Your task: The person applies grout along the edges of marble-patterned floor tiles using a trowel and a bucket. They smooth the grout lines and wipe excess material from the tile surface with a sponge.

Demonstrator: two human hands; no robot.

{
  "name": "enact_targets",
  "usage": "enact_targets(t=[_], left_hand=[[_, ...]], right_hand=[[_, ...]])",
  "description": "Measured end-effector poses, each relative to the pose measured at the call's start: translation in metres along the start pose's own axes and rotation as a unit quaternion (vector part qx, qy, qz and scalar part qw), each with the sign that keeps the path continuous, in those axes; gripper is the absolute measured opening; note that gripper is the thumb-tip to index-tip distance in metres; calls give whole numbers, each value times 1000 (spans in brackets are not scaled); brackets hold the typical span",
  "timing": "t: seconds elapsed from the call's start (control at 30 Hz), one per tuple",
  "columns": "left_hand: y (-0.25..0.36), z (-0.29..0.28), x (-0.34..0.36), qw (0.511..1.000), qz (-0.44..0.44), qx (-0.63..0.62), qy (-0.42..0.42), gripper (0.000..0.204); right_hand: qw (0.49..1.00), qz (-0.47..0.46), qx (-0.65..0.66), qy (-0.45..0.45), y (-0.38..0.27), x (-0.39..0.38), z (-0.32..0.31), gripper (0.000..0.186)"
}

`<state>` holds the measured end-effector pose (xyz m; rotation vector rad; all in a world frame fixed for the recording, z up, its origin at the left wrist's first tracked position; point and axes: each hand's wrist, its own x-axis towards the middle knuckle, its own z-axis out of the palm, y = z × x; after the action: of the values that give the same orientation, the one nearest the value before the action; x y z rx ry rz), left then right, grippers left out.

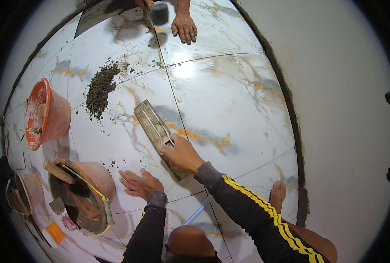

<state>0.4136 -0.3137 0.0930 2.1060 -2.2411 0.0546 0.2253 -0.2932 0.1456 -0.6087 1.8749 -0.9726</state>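
Note:
My right hand point(181, 153) is wrapped round the handle of a long, mortar-caked plastering float point(147, 117), which lies at a slant over the marble-patterned tiles. My left hand point(140, 183) rests on the floor with its fingers spread, holding nothing. A heap of dark crumbly mortar point(100, 90) lies beyond the float, to its left. At the far edge, another person's hand point(185, 28) is flat on a tile. Their other hand point(144, 3) is cut off by the frame, beside a dark block-like object point(160, 14) that I cannot identify surely.
On the left stand an orange bucket point(59, 114), a mortar-stained bucket point(100, 177) with tools in it, another bucket point(32, 188) and a small orange-and-white tub point(54, 232). A pale blue stick-like thing point(199, 210) lies near my knee. A pale wall point(335, 109) borders the right.

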Motion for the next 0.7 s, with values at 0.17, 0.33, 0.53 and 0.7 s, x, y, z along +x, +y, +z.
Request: enact_targets(t=[0.17, 0.33, 0.53, 0.7], left_hand=[[-2, 2, -2, 1000, 8, -6, 16, 59], [-2, 3, 0, 1000, -6, -7, 9, 58], [-4, 6, -1, 1000, -11, -3, 8, 60], [-6, 16, -1, 999, -4, 9, 47, 56]], right_hand=[[998, -41, -46, 31, -15, 7, 17, 47], [974, -98, -105, 174, -2, -30, 7, 47], [887, 7, -349, 304, 72, -100, -89, 77], [875, 157, -422, 176, 105, -134, -136, 106]])
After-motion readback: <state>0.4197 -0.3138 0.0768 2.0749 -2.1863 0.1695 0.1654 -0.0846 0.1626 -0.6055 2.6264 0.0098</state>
